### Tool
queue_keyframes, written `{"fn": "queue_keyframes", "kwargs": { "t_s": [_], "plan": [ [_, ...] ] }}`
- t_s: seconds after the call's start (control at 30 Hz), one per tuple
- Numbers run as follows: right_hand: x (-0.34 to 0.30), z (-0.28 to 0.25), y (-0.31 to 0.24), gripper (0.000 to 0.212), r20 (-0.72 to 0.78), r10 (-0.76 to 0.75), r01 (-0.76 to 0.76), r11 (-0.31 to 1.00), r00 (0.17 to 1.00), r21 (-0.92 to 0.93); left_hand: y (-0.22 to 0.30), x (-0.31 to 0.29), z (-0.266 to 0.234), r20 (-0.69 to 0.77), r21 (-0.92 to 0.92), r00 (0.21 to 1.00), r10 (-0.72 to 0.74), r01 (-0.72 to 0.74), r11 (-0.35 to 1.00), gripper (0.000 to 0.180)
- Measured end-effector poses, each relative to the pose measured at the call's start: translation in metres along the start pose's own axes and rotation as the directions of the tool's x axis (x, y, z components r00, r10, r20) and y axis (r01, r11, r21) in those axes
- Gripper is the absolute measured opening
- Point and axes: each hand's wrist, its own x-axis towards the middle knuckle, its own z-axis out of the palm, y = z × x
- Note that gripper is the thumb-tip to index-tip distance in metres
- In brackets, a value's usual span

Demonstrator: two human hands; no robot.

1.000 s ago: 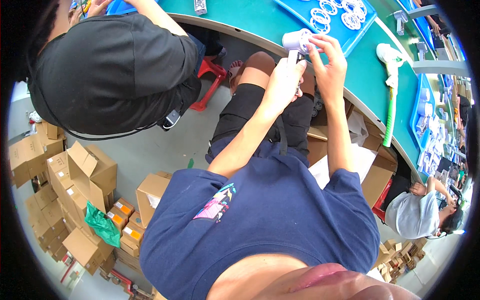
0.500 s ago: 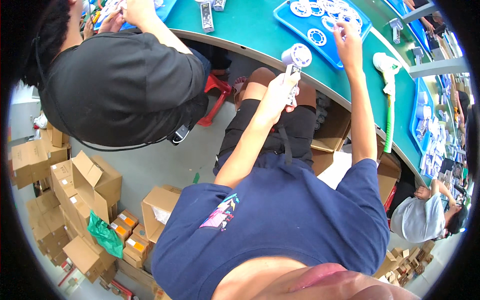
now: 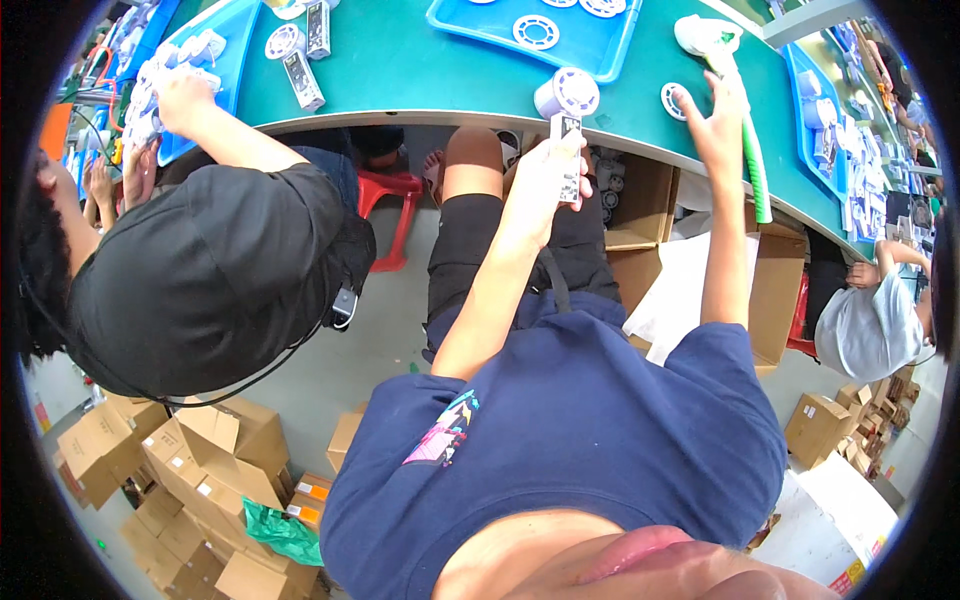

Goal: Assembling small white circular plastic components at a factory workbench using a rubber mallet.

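Note:
My left hand point(image 3: 553, 172) is wrapped around the handle of a small white handheld fan point(image 3: 567, 94). The fan stands upright at the table's edge, its round head up and dark parts showing along the handle. Over the table to the right, my right hand point(image 3: 716, 122) has its fingers spread. A white slotted ring point(image 3: 673, 101) shows right beside its thumb, seemingly on the green tabletop. More white rings point(image 3: 536, 33) lie in a blue tray point(image 3: 606, 70) beyond the fan. A green-handled tool point(image 3: 753, 165), its head wrapped in white, lies just right of my right hand.
Two fan bodies point(image 3: 302, 80) lie on the green table point(image 3: 400, 85) at left. A person in black point(image 3: 205, 275) sits close on my left, a hand over another blue tray point(image 3: 236, 82). Below the edge stands an open carton point(image 3: 640, 205). Boxes point(image 3: 215, 450) are stacked behind left.
My right hand has moved from the blue tray toward the green-handled tool, and its fingers have spread. A white ring now shows beside its thumb. The view has shifted; my left hand keeps the fan.

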Motion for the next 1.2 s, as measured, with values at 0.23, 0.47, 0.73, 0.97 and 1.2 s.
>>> {"fn": "queue_keyframes", "kwargs": {
  "t_s": [0.23, 0.47, 0.73, 0.97, 1.2],
  "plan": [
    [-0.023, 0.01, -0.035, 0.055, -0.141, -0.165, 0.149, 0.982, 0.976, -0.115, 0.005, 0.002, 0.004, -0.065, 0.136, 0.997, 0.047, -0.037, 0.99, 0.039],
    [-0.02, 0.005, -0.047, 0.054, 0.004, -0.051, 0.051, 0.995, 0.999, -0.09, 0.019, 0.002, -0.009, -0.108, 0.145, 0.988, 0.109, -0.093, 0.985, 0.036],
    [-0.003, -0.019, -0.141, 0.057, 0.182, -0.429, 0.305, 0.829, 0.885, 0.468, 0.036, -0.002, -0.019, -0.048, 0.314, 0.999, -0.003, 0.018, 0.949, 0.033],
    [0.003, -0.005, -0.146, 0.053, 0.275, -0.532, 0.346, 0.786, 0.801, 0.513, 0.038, -0.005, -0.019, -0.032, 0.318, 0.999, -0.01, 0.02, 0.948, 0.033],
    [0.006, -0.007, -0.148, 0.051, 0.303, -0.524, 0.308, 0.782, 0.796, 0.543, 0.042, -0.003, -0.022, 0.001, 0.316, 1.0, -0.014, 0.013, 0.949, 0.032]
  ]
}}
